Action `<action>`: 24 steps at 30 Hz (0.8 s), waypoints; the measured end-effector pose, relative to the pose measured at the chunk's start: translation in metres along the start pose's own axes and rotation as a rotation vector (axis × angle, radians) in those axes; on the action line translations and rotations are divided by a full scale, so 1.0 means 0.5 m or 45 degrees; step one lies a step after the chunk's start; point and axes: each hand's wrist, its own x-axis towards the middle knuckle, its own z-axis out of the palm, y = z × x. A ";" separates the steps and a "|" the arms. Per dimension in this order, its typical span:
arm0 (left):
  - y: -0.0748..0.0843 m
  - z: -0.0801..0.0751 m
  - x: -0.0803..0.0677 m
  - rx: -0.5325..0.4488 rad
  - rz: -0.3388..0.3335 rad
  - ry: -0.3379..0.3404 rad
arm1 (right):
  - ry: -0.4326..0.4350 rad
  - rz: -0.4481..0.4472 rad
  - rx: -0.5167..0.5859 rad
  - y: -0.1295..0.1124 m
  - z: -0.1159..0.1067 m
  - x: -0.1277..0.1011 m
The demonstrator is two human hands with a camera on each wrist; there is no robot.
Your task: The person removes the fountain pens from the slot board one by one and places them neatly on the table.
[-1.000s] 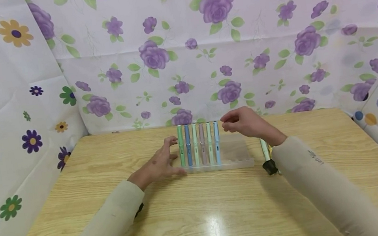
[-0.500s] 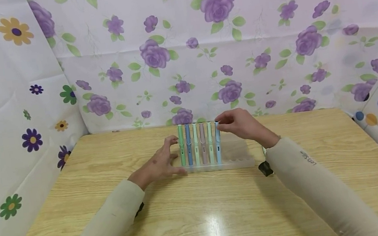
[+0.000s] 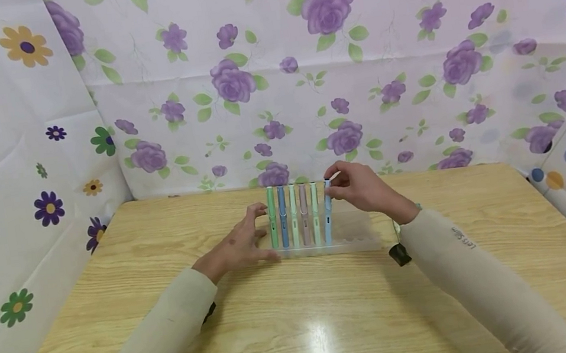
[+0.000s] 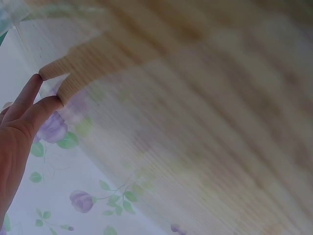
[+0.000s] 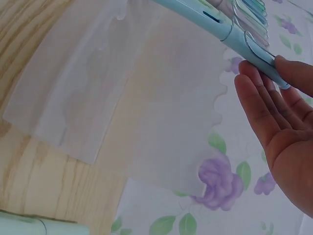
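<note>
A clear pen stand (image 3: 356,245) holds a row of upright pens: green (image 3: 273,225), blue (image 3: 284,224), pale green, mauve (image 3: 305,221), pale green and light blue. My right hand (image 3: 364,189) pinches the capped top of the light blue pen (image 3: 328,224), which leans slightly right with its lower end at the stand's base. In the right wrist view, thumb and fingers close on that pen's (image 5: 237,41) clip end. My left hand (image 3: 235,244) grips the stand's left end, thumb at the front base and fingers farther back. The left wrist view shows two fingertips (image 4: 58,101) at a reflecting surface.
Right of the stand, partly under the right forearm, lies a black object (image 3: 399,255). A pale green pen (image 5: 34,226) lies on the wooden table (image 3: 261,334) there. Flower-patterned cloth (image 3: 286,116) hangs behind the table and along its sides.
My right hand has moved left onto the light blue pen and grasped its top, then tilted it slightly right. The left hand stays at the stand.
</note>
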 end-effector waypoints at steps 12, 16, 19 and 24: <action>0.001 0.001 0.000 0.000 -0.007 0.003 | 0.064 -0.002 0.060 0.026 -0.061 -0.018; 0.000 0.000 -0.001 0.005 -0.011 0.003 | 0.067 0.017 0.039 0.034 -0.072 -0.026; -0.001 0.000 0.000 0.005 -0.007 0.007 | 0.067 0.050 0.039 0.039 -0.081 -0.031; -0.002 0.001 0.001 -0.002 0.003 0.011 | 0.083 0.063 0.034 0.045 -0.099 -0.043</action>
